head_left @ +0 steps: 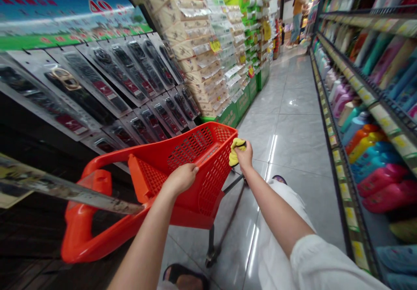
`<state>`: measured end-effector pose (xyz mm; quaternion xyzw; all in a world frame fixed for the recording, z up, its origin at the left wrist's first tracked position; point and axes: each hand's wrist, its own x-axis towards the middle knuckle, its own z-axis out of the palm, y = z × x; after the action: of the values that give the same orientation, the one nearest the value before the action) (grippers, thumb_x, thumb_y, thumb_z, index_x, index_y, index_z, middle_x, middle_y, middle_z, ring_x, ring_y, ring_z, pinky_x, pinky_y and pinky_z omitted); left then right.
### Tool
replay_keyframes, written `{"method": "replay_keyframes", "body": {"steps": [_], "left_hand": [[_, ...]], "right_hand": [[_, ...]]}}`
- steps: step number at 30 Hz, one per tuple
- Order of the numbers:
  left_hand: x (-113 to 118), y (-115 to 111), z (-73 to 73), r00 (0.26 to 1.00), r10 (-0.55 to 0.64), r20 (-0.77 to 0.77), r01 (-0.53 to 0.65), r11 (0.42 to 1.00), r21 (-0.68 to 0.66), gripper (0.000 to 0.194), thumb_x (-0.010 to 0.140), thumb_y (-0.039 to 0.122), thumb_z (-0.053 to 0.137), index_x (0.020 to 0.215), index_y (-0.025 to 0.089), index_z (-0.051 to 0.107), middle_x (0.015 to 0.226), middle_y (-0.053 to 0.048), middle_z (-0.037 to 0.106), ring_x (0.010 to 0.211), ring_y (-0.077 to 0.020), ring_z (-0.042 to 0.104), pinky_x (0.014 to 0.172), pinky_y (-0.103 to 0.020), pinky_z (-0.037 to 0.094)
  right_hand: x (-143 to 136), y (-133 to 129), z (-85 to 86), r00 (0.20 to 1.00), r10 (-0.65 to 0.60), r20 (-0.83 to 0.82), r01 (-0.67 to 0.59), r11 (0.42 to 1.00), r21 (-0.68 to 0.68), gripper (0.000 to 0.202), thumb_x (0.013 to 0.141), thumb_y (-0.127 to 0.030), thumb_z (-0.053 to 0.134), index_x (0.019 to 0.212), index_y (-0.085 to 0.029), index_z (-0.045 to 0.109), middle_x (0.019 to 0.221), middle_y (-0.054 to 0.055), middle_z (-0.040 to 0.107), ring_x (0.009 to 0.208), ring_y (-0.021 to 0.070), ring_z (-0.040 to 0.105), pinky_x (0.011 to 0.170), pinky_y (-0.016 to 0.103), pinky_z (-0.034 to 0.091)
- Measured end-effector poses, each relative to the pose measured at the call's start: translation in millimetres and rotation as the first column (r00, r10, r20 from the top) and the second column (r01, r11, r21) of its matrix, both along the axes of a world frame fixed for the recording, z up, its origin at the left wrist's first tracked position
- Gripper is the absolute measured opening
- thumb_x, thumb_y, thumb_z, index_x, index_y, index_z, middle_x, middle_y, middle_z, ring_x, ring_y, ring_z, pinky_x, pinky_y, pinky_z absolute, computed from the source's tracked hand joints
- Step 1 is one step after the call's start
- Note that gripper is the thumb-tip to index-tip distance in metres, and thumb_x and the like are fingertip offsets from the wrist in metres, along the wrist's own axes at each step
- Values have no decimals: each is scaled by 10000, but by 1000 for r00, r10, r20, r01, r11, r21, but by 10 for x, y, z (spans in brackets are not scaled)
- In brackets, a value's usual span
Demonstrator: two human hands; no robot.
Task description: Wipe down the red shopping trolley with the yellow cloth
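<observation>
A red plastic shopping cart (198,211) stands in front of me, with perforated basket walls and a looped handle at the left. My left hand (182,178) is closed over the near rim of its basket, fingers curled to the inside. At the cart's front corner, my right hand (245,155) grips a crumpled yellow cloth (235,152) with a dark edge. The cloth lies against or very close to the outside of the basket wall; I cannot tell whether it touches. Inside the basket, a red folding flap (140,179) is visible near the handle.
Packaged belts (124,68) hang on a rack at the left. Beyond them rise stacked cartons (192,42) on a green base. Shelves of bottles (374,151) line the right side. A grey tiled floor (293,90) runs between, with a person (297,11) far down the aisle.
</observation>
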<state>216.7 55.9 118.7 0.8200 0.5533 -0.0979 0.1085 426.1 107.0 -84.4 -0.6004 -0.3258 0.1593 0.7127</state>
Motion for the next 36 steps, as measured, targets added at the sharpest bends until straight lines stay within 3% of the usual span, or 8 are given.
{"method": "replay_keyframes", "body": {"steps": [2,5,13,16,22,28,30,36], "left_hand": [[-4,-26,11,1000,15,-2,-15,1000,-7,355,934,274,344,879,130,664,946,-137,716,839,-214,649,684,-271,406],[-7,-60,26,1000,19,3,-19,1000,-7,350,931,278,351,880,137,667,975,-136,718,876,-216,655,717,-271,412],[11,-70,37,1000,11,-13,-11,1000,-1,366,940,277,339,937,131,674,1032,-159,715,914,-236,657,733,-286,420],[1,-96,41,1000,19,-8,-19,1000,4,366,942,284,344,943,139,680,1050,-153,716,929,-233,658,750,-285,425],[1,-79,20,999,30,-30,-29,999,17,380,936,300,345,959,139,689,1065,-164,714,964,-251,658,792,-303,436],[96,25,-16,998,28,-50,-26,999,38,385,933,290,334,956,130,684,1077,-184,706,962,-265,657,772,-312,433],[107,16,-21,998,38,-51,-36,999,41,390,936,297,332,958,131,685,1069,-182,709,961,-262,658,765,-307,431],[0,-135,-6,999,12,-36,-11,999,33,387,941,309,335,930,141,683,1035,-169,716,925,-252,660,750,-305,428]], "right_hand": [[149,48,195,998,-35,46,33,998,59,445,736,-184,573,1171,-196,479,1213,95,593,1064,184,564,935,319,448],[198,44,338,993,-28,112,20,997,72,356,717,-196,628,1062,-183,541,1102,92,636,1024,211,575,952,353,438],[-553,-382,274,935,95,341,-153,978,145,430,657,-113,591,1077,-203,572,1086,78,620,1057,244,564,946,400,447],[-396,-313,298,939,100,330,-153,979,136,376,651,-108,561,1010,-212,596,1030,62,635,1008,233,581,921,395,456],[41,8,321,991,-37,131,27,997,74,280,647,-189,588,927,-182,580,986,77,629,957,230,576,921,409,448],[-493,-385,477,918,181,353,-256,950,177,332,630,-133,581,951,-212,598,1002,50,625,963,217,588,881,354,474],[-559,-497,544,895,186,405,-280,942,185,408,635,-115,567,1026,-222,607,1070,57,629,1029,229,580,916,371,461],[-59,-300,577,823,196,532,-241,970,15,431,587,-70,529,960,-245,656,1054,29,669,1002,237,592,880,380,457]]}}
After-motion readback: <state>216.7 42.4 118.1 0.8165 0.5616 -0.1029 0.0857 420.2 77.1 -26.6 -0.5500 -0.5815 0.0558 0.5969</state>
